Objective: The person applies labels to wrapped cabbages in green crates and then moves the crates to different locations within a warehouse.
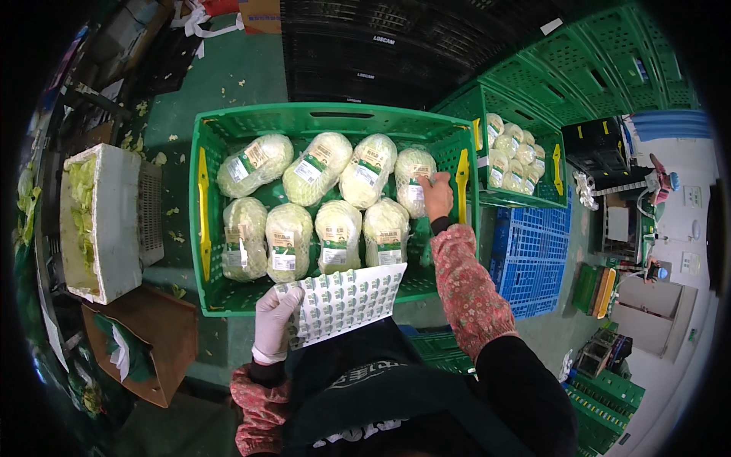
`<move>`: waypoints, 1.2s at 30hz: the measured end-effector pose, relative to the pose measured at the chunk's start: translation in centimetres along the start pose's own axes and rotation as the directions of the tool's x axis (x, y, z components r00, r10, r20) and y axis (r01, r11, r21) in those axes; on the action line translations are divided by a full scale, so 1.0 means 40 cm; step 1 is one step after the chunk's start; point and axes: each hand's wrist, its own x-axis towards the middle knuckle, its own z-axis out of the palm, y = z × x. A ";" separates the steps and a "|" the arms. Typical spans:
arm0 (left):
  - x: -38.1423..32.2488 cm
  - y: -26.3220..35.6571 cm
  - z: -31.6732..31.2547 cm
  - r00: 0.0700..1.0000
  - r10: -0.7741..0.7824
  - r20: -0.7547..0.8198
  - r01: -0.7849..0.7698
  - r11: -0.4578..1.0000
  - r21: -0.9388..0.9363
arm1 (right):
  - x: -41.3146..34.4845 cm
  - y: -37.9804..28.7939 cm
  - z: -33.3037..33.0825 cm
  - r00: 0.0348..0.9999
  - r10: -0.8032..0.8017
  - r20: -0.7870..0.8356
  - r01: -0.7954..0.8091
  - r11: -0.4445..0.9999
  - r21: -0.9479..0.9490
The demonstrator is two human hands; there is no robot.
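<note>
A green plastic crate (337, 110) with yellow handles stands before me, holding two rows of napa cabbages wrapped in film and foam netting, each bearing a printed label. My left hand (275, 323), in a pale glove, grips a white sheet of small green stickers (348, 305) by its left end, over the crate's near edge. My bare right hand (438, 196) touches the label area of the rightmost cabbage (410, 157) in the far row; its fingertips are bent against the wrap. Whether a sticker is between them cannot be seen.
A second green crate (522, 200) of wrapped cabbages stands at right, by blue pallets (531, 257). Black crates (365, 57) are stacked beyond. At left are a white foam box (117, 223) with leaves and an open cardboard box (177, 348). Two people work far right.
</note>
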 end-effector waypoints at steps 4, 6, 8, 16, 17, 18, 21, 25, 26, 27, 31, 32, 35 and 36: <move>0.000 0.027 0.034 1.000 0.016 0.025 -0.015 0.998 -0.059 | 0.011 -0.019 -0.001 0.991 -0.116 0.070 0.077 0.910 0.407; -0.003 0.037 0.024 0.999 -0.006 -0.039 0.006 1.000 -0.004 | -0.034 -0.091 0.051 0.958 -0.121 0.260 -0.131 0.624 0.770; -0.004 0.036 0.019 0.996 0.000 -0.085 -0.001 1.000 -0.002 | -0.039 -0.149 0.075 0.952 -0.118 0.281 -0.156 0.604 0.782; 0.024 0.042 -0.056 0.993 0.057 -0.100 -0.058 0.998 -0.007 | -0.028 -0.233 0.170 0.991 0.071 0.109 -0.129 0.644 0.754; 0.027 0.043 -0.060 0.993 0.060 -0.105 -0.062 0.998 -0.023 | -0.026 -0.230 0.174 0.991 0.083 0.107 -0.134 0.708 0.693; 0.027 0.045 -0.069 0.993 0.059 -0.099 -0.063 0.997 -0.041 | -0.022 -0.235 0.178 0.991 0.088 0.103 -0.133 0.766 0.629; 0.027 0.054 -0.086 0.994 0.060 -0.086 -0.062 0.998 -0.027 | -0.032 -0.253 0.178 1.000 -0.025 0.002 0.023 0.964 0.265; 0.027 0.068 -0.065 0.997 0.039 -0.063 -0.040 0.999 -0.022 | -0.038 -0.249 0.116 0.933 -0.234 -0.274 0.236 0.971 -0.027; 0.034 0.073 -0.039 0.999 0.034 -0.040 -0.035 0.999 -0.017 | -0.029 -0.220 0.085 0.945 -0.230 -0.233 0.257 0.962 0.094; 0.033 0.079 -0.022 0.999 0.034 -0.020 -0.035 0.999 -0.020 | -0.024 -0.202 0.042 0.953 -0.237 -0.191 0.276 0.937 0.214; -0.047 0.047 -0.065 0.980 0.139 -0.139 -0.134 0.990 0.045 | -0.245 -0.363 -0.179 0.540 -0.600 0.590 -0.129 0.634 0.763; -0.055 0.041 -0.049 0.981 0.151 -0.124 -0.148 0.989 0.028 | -0.265 -0.368 -0.255 0.369 -0.744 0.557 0.271 0.659 0.702; -0.086 0.017 0.019 0.968 0.223 -0.115 -0.216 0.974 0.068 | -0.315 -0.331 -0.356 0.235 -0.877 0.419 0.687 0.455 0.567; -0.099 0.008 0.040 0.959 0.254 -0.125 -0.243 0.965 0.095 | -0.322 -0.315 -0.379 0.251 -0.841 0.479 0.641 0.515 0.569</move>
